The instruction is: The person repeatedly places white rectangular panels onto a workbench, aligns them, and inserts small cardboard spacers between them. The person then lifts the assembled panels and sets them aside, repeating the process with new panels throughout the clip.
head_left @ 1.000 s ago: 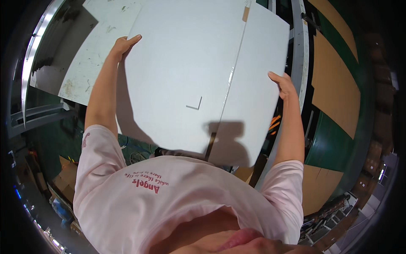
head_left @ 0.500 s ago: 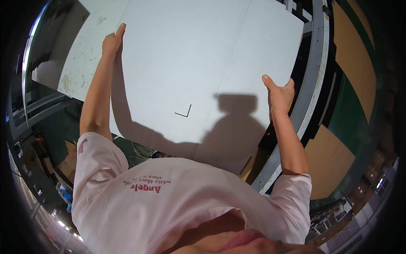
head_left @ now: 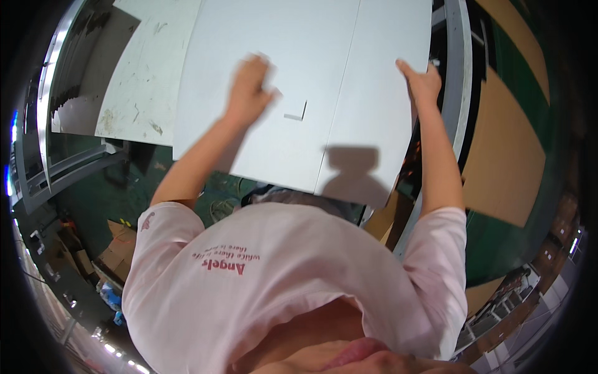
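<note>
A large white cardboard sheet [head_left: 274,143] lies before me, with a straight crease running lengthwise and a small L-shaped slot [head_left: 303,112] near its middle. My right hand [head_left: 423,84] grips the sheet's right edge, thumb on top and fingers over the side, mostly hidden. Over the sheet, left of the slot, is my left hand [head_left: 249,90], smeared by motion. Its thumb stands apart from the fingers and nothing shows in it. Whether it touches the sheet I cannot tell.
A scuffed pale board [head_left: 140,93] lies left of the sheet. Along the right runs a grey metal rail [head_left: 460,81], with brown cardboard sheets [head_left: 507,149] on a green surface beyond. Cardboard boxes [head_left: 118,249] stand on the floor at lower left.
My left hand has let go of the sheet's left edge and come inward over it. The sheet has moved away from me, its slot now farther off, with my right hand still on its edge.
</note>
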Available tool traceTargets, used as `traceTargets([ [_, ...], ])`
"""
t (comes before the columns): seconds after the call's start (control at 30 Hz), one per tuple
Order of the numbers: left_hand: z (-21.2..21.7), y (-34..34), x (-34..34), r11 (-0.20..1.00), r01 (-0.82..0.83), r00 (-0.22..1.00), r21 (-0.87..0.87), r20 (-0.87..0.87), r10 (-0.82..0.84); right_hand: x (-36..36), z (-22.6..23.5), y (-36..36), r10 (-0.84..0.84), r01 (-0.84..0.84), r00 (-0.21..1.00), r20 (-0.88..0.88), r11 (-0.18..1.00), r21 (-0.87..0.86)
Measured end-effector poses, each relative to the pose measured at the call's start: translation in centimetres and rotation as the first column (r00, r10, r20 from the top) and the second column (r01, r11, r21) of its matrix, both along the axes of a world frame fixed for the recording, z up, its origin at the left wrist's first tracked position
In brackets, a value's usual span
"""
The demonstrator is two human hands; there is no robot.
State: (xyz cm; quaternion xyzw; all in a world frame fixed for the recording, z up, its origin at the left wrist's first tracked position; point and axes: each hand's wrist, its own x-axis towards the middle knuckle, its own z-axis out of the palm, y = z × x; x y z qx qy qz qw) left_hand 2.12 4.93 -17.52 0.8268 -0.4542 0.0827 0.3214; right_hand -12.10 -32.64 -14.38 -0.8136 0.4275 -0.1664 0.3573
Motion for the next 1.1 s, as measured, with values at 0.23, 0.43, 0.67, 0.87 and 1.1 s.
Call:
traceTargets([
  [0.23,3.7,1.7,-18.3,0.882,0.468,0.826,0.060,-0.384,-0.412,-0.7,2.5,3.1,-0.108,0.097,0.967,-0.229,0.994,-0.058],
  [0.43,2.8,1.0,-19.3,0.899,0.412,0.909,0.150,-0.140,-0.393,-1.5,-1.7,2.3,-0.090,0.071,0.989,-0.116,0.985,-0.156],
  [0.67,3.3,0.2,-19.7,0.841,0.442,0.881,0.311,0.024,-0.472,-6.2,-2.8,3.3,-0.044,-0.038,0.868,0.495,0.987,0.155],
  [0.87,3.6,0.4,-20.3,0.834,0.469,0.870,0.290,0.008,-0.493,-30.6,-4.2,-0.5,-0.419,0.541,0.808,0.415,0.806,-0.240],
  [1.1,3.6,0.5,-20.2,0.823,0.448,0.879,0.350,0.000,-0.478,-70.0,-3.9,7.6,-0.913,0.548,0.050,-0.405,0.364,-0.753],
])
